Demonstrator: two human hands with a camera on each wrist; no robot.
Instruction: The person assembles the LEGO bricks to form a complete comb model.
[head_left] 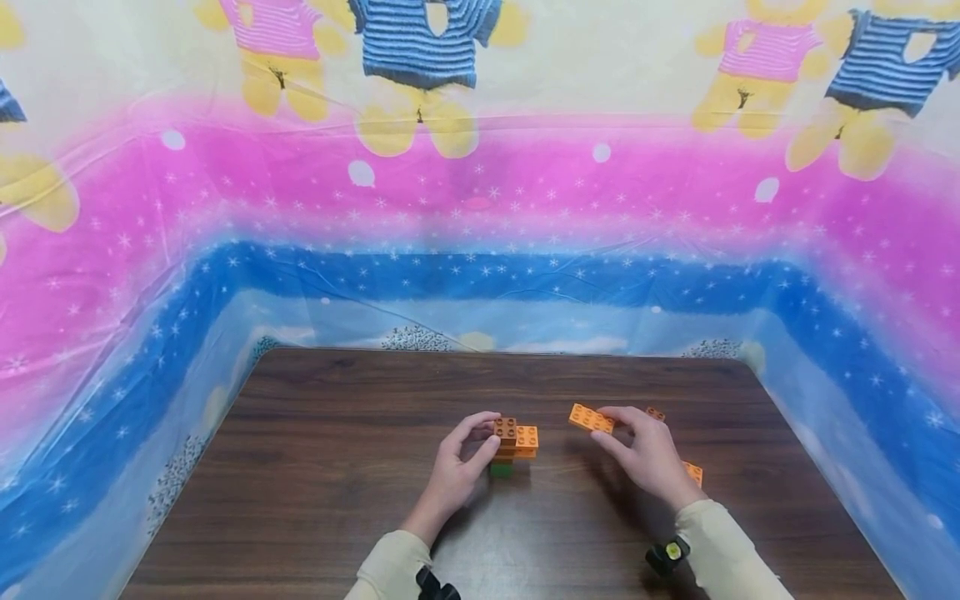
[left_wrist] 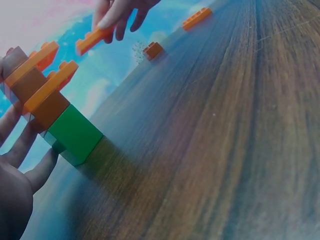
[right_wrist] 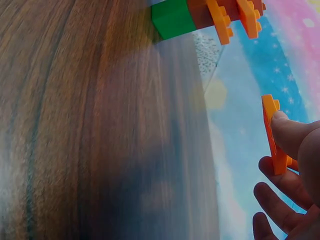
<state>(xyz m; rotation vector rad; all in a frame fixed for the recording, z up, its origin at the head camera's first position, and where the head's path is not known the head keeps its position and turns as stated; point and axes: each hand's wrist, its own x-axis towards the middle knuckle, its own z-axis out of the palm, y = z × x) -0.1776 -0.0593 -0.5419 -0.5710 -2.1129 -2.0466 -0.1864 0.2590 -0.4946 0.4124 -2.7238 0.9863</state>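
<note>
My left hand [head_left: 453, 468] holds the upper part of a toy-brick tower, thumb and fingers on either side. The tower stands upright on the table: a green brick [left_wrist: 75, 135] at the bottom, then brown bricks [head_left: 505, 430] alternating with thin orange plates [head_left: 527, 438] that jut out to the right. To the right of the tower and apart from it, my right hand [head_left: 651, 458] pinches a loose orange plate [head_left: 590, 418] between thumb and fingers, studs up, above the table. The left wrist view shows the left fingers [left_wrist: 42, 170] spread along the tower's side.
Beyond the right hand lies a brown brick [head_left: 656, 414]. Another orange plate [head_left: 693, 473] lies by the right wrist, partly hidden by it. The dark wooden table [head_left: 315, 467] is ringed at the back and sides by a printed cloth [head_left: 480, 275].
</note>
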